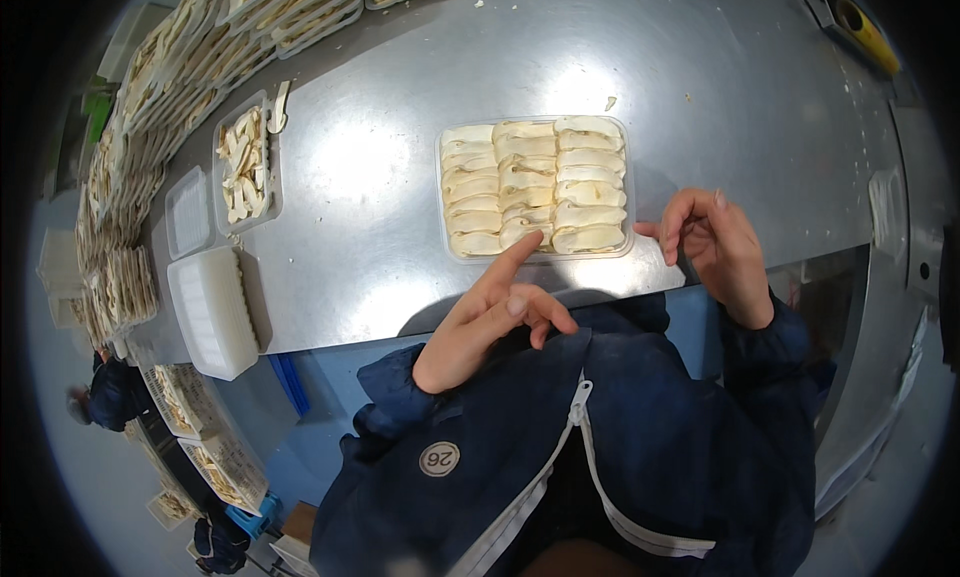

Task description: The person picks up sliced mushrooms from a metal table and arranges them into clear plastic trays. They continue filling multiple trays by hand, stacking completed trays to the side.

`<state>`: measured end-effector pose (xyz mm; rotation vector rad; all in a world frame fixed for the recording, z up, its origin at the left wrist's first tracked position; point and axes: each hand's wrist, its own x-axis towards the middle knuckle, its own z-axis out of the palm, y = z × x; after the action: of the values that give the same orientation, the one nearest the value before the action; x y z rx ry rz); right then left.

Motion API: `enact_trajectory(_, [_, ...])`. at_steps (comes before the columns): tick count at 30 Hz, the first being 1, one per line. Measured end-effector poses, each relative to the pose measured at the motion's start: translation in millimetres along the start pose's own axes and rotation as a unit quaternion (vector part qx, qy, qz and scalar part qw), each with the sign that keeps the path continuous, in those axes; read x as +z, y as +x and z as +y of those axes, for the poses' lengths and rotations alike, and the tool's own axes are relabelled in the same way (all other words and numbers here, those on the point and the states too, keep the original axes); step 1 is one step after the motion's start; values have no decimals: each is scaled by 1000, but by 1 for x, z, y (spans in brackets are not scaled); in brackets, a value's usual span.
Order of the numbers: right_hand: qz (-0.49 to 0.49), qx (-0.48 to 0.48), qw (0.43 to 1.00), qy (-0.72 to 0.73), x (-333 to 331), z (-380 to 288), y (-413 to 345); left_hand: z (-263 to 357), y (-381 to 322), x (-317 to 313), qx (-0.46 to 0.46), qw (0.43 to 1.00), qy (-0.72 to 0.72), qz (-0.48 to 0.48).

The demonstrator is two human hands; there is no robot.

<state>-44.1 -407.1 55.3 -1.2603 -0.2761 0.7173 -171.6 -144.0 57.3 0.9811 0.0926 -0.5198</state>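
A clear plastic tray (630, 202) lies flat on the steel table (360, 277) before me. It holds three columns of pale sliced mushrooms (525, 179), laid overlapping. My left hand (495, 307) is at the tray's near edge, its index finger stretched out over the lowest slice of the middle column; whether the fingertip touches it, I cannot tell. The other fingers are loosely bent and hold nothing. Just right of the tray's near right corner is my right hand (712, 247), fingers curled loosely and apart, with nothing in them.
Left on the table are a tray of loose slices (244, 164), a single slice (279, 108), an empty tray (187, 211) and a stack of empty trays (214, 314). Filled trays (172, 82) are piled along the far left. A yellow roll (866, 33) is at upper right. Another person (116, 393) is at far left.
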Motion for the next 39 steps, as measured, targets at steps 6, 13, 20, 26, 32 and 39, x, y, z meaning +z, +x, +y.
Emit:
enact_trajectory(6, [-17,15,1000,-1,4,1,-2,-6,-5,-7,-15,999,-13,-36])
enact_trajectory(13, [-25,23,999,3,5,4,-2,1,2,3,-20,1000,7,-10])
enact_trajectory(20, [-4,-13,1000,-24,2,-4,3,2,-1,0,-20,1000,17,11])
enact_trajectory(26, [24,-63,933,-353,-32,-33,75,2,-16,-10,-9,999,-15,-41])
enact_trajectory(32, [-77,-41,890,-447,-15,-33,153,-1,-41,-15,-10,1000,23,9])
enact_trajectory(39, [-225,112,850,-462,13,-35,195,-7,-68,-31,23,998,-4,57])
